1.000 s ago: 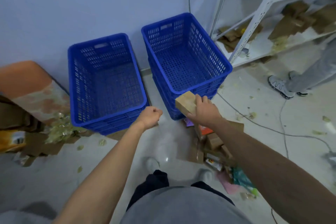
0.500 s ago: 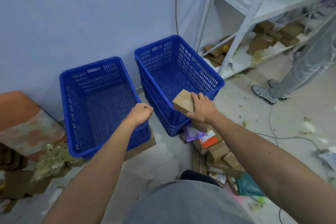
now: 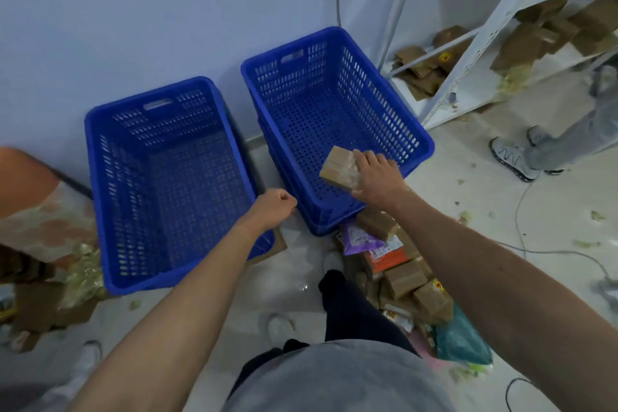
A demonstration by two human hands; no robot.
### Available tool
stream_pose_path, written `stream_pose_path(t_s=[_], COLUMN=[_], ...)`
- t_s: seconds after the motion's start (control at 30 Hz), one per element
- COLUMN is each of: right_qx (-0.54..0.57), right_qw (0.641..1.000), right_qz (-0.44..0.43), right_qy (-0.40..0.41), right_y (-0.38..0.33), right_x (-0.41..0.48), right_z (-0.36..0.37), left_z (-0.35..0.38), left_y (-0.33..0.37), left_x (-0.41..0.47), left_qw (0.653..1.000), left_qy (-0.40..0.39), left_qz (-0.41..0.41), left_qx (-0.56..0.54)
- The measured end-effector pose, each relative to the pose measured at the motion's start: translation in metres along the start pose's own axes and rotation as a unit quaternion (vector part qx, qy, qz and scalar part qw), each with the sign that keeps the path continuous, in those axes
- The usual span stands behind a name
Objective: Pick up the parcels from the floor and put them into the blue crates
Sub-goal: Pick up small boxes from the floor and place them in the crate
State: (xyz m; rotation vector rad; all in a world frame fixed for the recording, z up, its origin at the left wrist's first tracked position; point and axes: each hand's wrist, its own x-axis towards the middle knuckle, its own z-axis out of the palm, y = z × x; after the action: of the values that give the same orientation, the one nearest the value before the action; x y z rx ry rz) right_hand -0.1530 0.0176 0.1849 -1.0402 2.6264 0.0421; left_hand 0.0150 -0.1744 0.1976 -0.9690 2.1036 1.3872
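Note:
Two blue crates stand against the wall: the left crate (image 3: 100,157) and the taller right crate (image 3: 414,124), which sits stacked on another. My right hand (image 3: 376,179) grips a brown taped parcel (image 3: 337,169) over the near end of the right crate, inside its rim. My left hand (image 3: 272,206) is a fist holding nothing, hovering between the two crates by the left crate's near right corner. A pile of parcels (image 3: 401,274) lies on the floor below my right arm, brown boxes with a purple bag (image 3: 361,239) and a teal bag (image 3: 463,341).
A white metal shelf (image 3: 468,53) with brown parcels stands at the right. Another person's legs and grey shoes (image 3: 515,157) are by it. A cable (image 3: 521,244) runs over the floor. Cardboard and wrapping scraps (image 3: 50,298) lie at the left beside an orange object (image 3: 30,197).
My right hand has carried the brown parcel forward from the crate's near rim to over its inside. The left fist stays between the crates. The view has shifted.

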Motion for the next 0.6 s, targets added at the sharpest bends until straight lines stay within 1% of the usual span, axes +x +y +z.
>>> stream_pose_path(t_s=[0.1,0.23,0.33,0.4,0.43,0.5,0.6], right_qx=[0.004,-0.023,-0.024,-0.011,-0.006,-0.004,-0.013], right_qw=[0.999,0.997,0.994,0.992,0.99,0.987,0.981], right_qz=[-0.024,-0.051,-0.051,-0.048,-0.049,-0.051,-0.063], right_qy=[-0.027,-0.061,-0.094,-0.12,-0.13,-0.151,-0.181], right_y=[0.014,0.027,0.037,0.044,0.047,0.047,0.046], right_x=[0.047,0.094,0.122,0.141,0.15,0.167,0.187], right_z=[0.011,0.043,0.067,0.085,0.095,0.117,0.153], left_z=[0.004,0.011,0.021,0.029,0.034,0.046,0.066], left_y=[0.017,0.028,0.029,0.029,0.029,0.023,0.008], left_x=[0.033,0.078,0.11,0.132,0.145,0.169,0.203], left_qw=[0.999,0.997,0.995,0.993,0.99,0.981,0.966], left_qy=[0.017,0.008,0.011,0.008,0.016,0.057,0.117], left_qz=[-0.033,-0.079,-0.103,-0.112,-0.117,-0.136,-0.145], left_qx=[0.005,0.007,0.009,0.041,0.071,0.13,0.181])
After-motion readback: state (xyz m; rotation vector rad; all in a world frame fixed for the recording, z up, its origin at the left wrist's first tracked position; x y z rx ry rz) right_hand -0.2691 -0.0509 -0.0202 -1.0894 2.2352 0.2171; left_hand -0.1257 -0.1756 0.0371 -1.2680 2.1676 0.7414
